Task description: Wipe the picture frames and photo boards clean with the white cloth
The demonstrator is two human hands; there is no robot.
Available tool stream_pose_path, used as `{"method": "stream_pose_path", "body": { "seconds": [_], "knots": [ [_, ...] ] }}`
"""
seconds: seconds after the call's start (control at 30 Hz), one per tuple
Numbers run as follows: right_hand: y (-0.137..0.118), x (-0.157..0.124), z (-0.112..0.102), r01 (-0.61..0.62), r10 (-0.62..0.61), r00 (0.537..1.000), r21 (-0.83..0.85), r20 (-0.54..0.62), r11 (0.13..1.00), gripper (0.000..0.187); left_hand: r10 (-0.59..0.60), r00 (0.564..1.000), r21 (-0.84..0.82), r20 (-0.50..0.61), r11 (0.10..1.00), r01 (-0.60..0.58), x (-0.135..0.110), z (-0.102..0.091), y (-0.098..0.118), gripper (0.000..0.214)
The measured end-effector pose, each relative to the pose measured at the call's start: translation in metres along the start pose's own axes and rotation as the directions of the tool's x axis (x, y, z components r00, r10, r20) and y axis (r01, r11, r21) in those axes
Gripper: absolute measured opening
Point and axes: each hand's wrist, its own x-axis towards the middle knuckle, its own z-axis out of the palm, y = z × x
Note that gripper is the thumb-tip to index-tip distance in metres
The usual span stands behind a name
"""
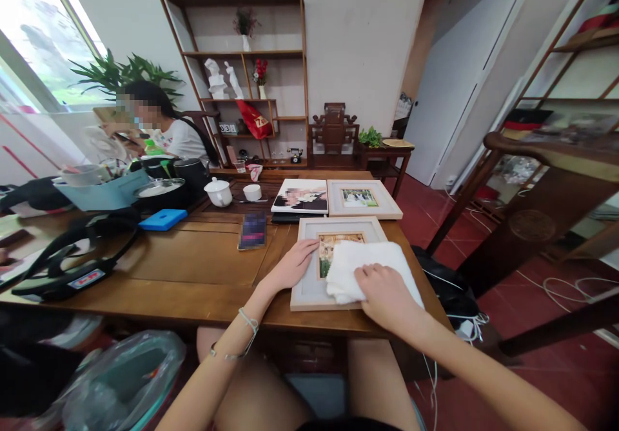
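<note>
A pale wooden picture frame [302, 299] lies flat at the right end of the brown table, a small picture [325, 250] at its centre. My left hand [296, 262] rests on the frame's left side, fingers stretched out towards the picture. Over the right half of the frame is a folded white cloth [391, 260], hiding part of the picture. My right hand [384, 292] presses on this cloth with bent fingers gripping it.
Behind lie another picture frame [387, 208] and a photo panel [302, 199]. Left of them are a phone [252, 231], a white cup [252, 192], a lidded teapot [218, 192] and a blue box [163, 219]. A person [181, 137] sits at the far left. A lined bin [164, 353] stands below.
</note>
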Motion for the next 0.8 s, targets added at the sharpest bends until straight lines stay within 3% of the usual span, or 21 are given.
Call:
{"method": "stream_pose_path", "body": {
  "seconds": [0.17, 0.3, 0.53, 0.67, 0.8],
  "knots": [
    [-0.045, 0.005, 0.002, 0.27, -0.266, 0.962, 0.067, -0.065, 0.96, 0.045, 0.023, 1.0, -0.023, 0.016, 0.999, -0.022, 0.0, -0.004, 0.005, 0.037],
    [-0.048, 0.011, 0.006, 0.239, -0.236, 0.971, 0.048, -0.047, 0.97, 0.039, 0.019, 0.999, -0.019, 0.026, 1.0, -0.018, 0.0, -0.005, 0.005, 0.04],
    [0.008, 0.006, -0.001, -0.03, 0.031, 0.998, -0.025, 0.053, 0.999, 0.031, -0.004, 0.999, -0.009, 0.042, 1.0, 0.004, -0.002, -0.003, 0.0, 0.049],
    [0.044, 0.046, 0.002, -0.077, 0.076, 0.997, -0.02, -0.033, 0.997, 0.032, -0.01, 0.999, -0.013, 0.043, 1.0, 0.01, -0.001, -0.003, 0.0, 0.049],
    [0.053, 0.102, 0.002, -0.021, 0.026, 0.993, 0.04, -0.119, 0.999, 0.031, -0.012, 0.999, -0.008, 0.036, 1.0, 0.012, 0.0, -0.002, -0.001, 0.049]
  ]
}}
